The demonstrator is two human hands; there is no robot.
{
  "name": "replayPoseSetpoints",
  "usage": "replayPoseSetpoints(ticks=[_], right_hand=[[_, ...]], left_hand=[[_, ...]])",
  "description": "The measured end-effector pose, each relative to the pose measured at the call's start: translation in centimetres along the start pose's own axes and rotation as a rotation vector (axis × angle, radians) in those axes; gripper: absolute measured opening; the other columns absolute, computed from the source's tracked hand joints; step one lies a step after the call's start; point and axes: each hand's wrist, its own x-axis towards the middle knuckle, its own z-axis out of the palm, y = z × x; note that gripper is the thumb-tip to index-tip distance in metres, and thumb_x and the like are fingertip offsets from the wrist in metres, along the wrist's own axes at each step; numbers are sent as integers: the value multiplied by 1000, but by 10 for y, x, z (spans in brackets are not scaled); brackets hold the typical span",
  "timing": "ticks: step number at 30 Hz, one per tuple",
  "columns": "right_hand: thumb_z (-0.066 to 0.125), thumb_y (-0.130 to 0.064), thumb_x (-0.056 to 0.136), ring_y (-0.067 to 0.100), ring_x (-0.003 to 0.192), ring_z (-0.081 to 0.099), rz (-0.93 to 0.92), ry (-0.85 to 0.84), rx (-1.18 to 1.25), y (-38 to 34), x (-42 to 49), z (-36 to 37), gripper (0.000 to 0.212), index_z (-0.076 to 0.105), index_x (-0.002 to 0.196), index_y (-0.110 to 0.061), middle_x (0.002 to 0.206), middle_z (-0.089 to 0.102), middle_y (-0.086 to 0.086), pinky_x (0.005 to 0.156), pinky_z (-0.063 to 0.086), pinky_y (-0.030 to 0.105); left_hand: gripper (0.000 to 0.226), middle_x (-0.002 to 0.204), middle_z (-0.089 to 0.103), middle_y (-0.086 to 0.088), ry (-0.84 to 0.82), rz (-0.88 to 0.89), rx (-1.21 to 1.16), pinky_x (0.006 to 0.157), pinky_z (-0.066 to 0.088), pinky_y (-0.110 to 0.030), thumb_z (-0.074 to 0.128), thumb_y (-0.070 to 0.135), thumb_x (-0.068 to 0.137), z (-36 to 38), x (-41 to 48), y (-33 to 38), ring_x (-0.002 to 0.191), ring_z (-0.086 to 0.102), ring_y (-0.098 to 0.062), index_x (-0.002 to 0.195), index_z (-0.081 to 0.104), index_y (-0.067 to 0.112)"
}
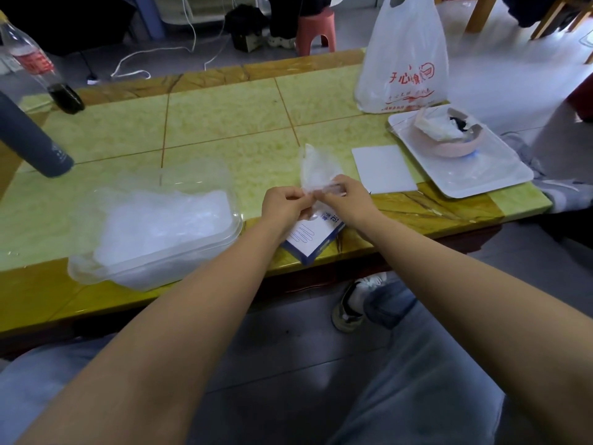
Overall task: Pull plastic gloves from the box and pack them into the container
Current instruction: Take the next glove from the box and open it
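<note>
Head view: a thin clear plastic glove [316, 170] is pinched by fingers of the left hand [284, 205] and right hand [348, 197] above the white-and-blue cardboard box [316, 239], seemingly for flattening.
Clear plastic container [154, 226]: set just beside the box, part-filled.

Lower end of the glove [316, 168] is hidden behind the left hand [284, 205] and right hand [349, 197], which also cover part of the box [313, 236]. The bottle [30, 59] and grey flask [32, 139] run off the left edge, and the bag [404, 53] is cut off at the top.
</note>
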Motion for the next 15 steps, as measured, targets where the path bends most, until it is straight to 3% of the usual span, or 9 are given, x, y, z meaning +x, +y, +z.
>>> replayPoseSetpoints(ticks=[2, 4, 7, 10, 12, 15], right_hand=[[67, -27, 89, 19, 72, 52, 23, 65, 40, 0, 3, 1, 24, 54, 79, -9, 76, 53, 6, 68, 43, 33], [66, -24, 90, 18, 66, 49, 55, 74, 115, -2, 4, 2, 29, 50, 70, -11, 70, 52, 5, 62, 42, 31], [61, -22, 94, 19, 65, 47, 106, 60, 184, -4, 3, 1, 27, 50, 72, -11, 68, 50, 5, 57, 40, 28], [56, -30, 96, 20, 71, 49, 128, 40, 228, -7, 1, -1, 23, 54, 86, -9, 76, 53, 7, 59, 40, 27], [57, -44, 94, 16, 69, 50, 132, -37, 227, -9, 0, -3, 34, 56, 97, -10, 79, 55, 2, 60, 42, 26], [68, -41, 88, 10, 59, 46, 133, -91, 178, -11, 3, -3, 29, 53, 83, -16, 71, 51, -4, 55, 38, 20]], left_hand=[[17, 72, 62, -14, -2, -18, -42, 59, 56, -24, 66, 1, 89, -2, -2, 1, 62, 61, -24, 72, 61, 2], [17, 81, 65, -13, 10, -56, -75, 66, 59, -26, 62, 4, 92, -5, -1, 2, 70, 65, -22, 75, 59, 5], [18, 84, 66, -11, 1, -131, -203, 72, 61, -37, 61, 7, 93, -7, 1, 4, 77, 67, -21, 76, 55, 7], [14, 85, 67, -9, 9, -178, -246, 69, 61, -34, 66, 4, 89, -8, 2, 4, 79, 67, -19, 79, 58, 8], [14, 84, 66, -10, -4, -173, -196, 71, 60, -31, 68, -1, 85, -6, 2, 2, 76, 65, -20, 77, 59, 6], [21, 80, 62, -16, -29, -151, -144, 80, 57, -41, 67, -9, 82, -3, 1, 0, 73, 64, -30, 70, 55, 2]])
